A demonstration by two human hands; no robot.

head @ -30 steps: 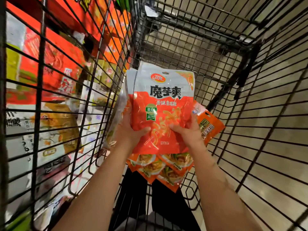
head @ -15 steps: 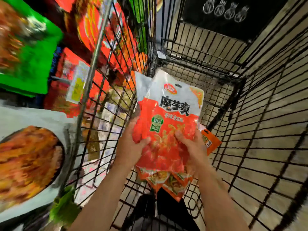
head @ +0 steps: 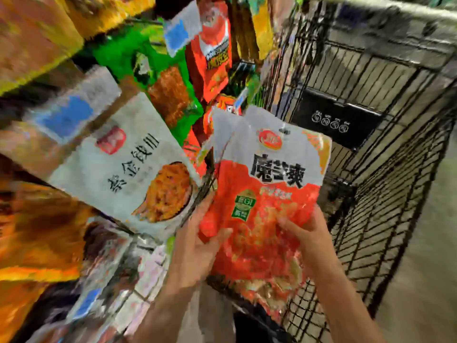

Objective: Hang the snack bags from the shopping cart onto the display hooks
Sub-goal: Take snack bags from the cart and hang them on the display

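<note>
We grip a stack of red-and-white snack bags (head: 267,201) between both hands, left hand (head: 195,248) and right hand (head: 309,233) pinching its lower edges, shopping cart (head: 371,169) just behind, hanging display packets (head: 128,167) left.

My two hands hold the red snack bags (head: 267,209) above the cart's wire basket (head: 385,219), whose black mesh walls close off my right side and front. To my left the display is crowded: a white bag (head: 128,169) hangs just beside my left hand (head: 195,253), with a green bag (head: 158,78) and a red hanging bag (head: 215,53) packed behind it. The picture is blurred, and I cannot make out any hook between them. The only open way runs upward, between the hanging bags and the cart's rim (head: 385,8).
</note>
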